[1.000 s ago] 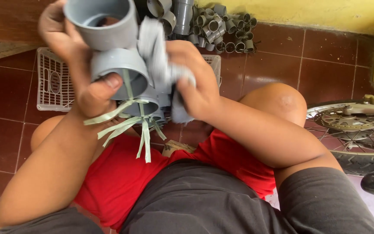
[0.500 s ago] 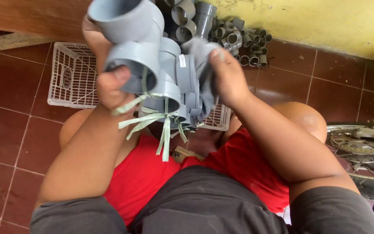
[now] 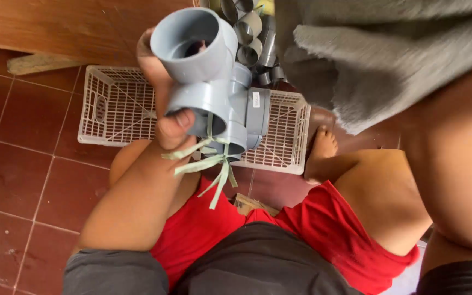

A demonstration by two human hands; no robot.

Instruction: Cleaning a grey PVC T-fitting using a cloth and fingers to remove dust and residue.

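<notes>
I see the white plastic basket [image 3: 117,106] lying on the floor beneath my left hand [image 3: 165,104], which grips the tied bundle of grey pipe fittings [image 3: 214,93], thumb pressed on one rim; I cannot tell the right hand's state.

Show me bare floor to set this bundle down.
Free: red tiles left of the white basket, below the wooden board. Crowded: loose fittings behind the basket; the left hand holds the pipe bundle over it.

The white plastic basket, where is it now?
In the head view, the basket lies on the red tile floor, upper left, behind the left hand holding grey pipe fittings.
</notes>
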